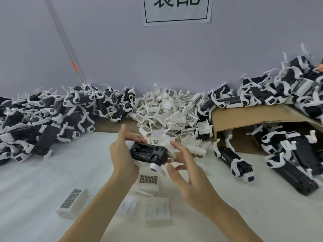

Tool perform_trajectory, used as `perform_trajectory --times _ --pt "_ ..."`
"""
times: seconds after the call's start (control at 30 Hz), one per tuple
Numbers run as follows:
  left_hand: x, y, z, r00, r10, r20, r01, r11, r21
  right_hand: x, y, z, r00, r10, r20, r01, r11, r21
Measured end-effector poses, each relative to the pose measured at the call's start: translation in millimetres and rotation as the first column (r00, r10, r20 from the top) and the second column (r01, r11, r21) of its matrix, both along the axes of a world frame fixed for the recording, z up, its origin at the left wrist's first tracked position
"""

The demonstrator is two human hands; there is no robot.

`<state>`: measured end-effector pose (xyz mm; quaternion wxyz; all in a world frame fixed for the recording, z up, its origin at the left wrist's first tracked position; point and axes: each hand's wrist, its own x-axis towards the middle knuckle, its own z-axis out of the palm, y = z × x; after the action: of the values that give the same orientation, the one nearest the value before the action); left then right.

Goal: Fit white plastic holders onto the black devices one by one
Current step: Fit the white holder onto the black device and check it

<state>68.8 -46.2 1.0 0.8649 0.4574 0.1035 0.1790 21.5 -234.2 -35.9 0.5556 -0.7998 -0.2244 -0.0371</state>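
My left hand (122,154) grips a black device (148,153) above the middle of the table, fingers curled round its far side. White plastic shows at the device's left end and under its right end (156,167). My right hand (185,173) hovers just right of the device with fingers spread and relaxed, holding nothing; its fingertips are close to the device's right end. Loose white holders (148,181) lie on the table beneath my hands, and a big heap of white holders (167,112) sits behind.
A pile of black devices with white parts (43,117) fills the left side. More such devices (288,154) lie at the right, on and under a brown cardboard sheet (253,114). A white cloth (43,180) covers the table. The wall carries a paper sign (176,9).
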Motion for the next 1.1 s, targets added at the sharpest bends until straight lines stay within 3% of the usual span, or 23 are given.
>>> perform_trajectory --times 0.13,0.3,0.47,0.6,0.7,0.8,0.9,1.1 --pt "7 23 10 0.994 0.054 0.094 -0.043 0.992 -0.116 -2 12 -13 0.997 0.030 -0.070 -0.028 0.999 0.021" --pt "12 38 9 0.988 0.137 0.072 -0.124 0.979 -0.160 0 22 -25 0.999 0.034 0.004 -0.031 0.941 -0.336" --pt "15 39 5 0.990 0.127 0.053 -0.124 0.990 -0.063 9 10 -19 0.988 -0.137 0.069 0.147 0.971 -0.189" --pt "10 26 3 0.982 0.120 0.147 -0.150 0.965 0.213 21 -15 -11 0.943 -0.324 0.073 0.324 0.946 0.012" --pt "4 12 -2 0.962 0.029 0.272 -0.179 0.819 0.545 26 -25 -8 0.919 -0.392 0.036 0.387 0.917 0.098" --pt "-3 -3 -11 0.931 -0.163 0.326 -0.156 0.631 0.760 28 -27 -9 0.899 -0.437 0.037 0.431 0.896 0.104" --pt "-8 -16 -16 0.892 -0.249 0.377 -0.217 0.496 0.841 29 -26 -9 0.888 -0.456 0.057 0.448 0.886 0.115" --pt "-8 -19 -17 0.850 -0.343 0.399 -0.268 0.371 0.889 19 -20 4 0.898 -0.423 0.119 0.378 0.881 0.285"
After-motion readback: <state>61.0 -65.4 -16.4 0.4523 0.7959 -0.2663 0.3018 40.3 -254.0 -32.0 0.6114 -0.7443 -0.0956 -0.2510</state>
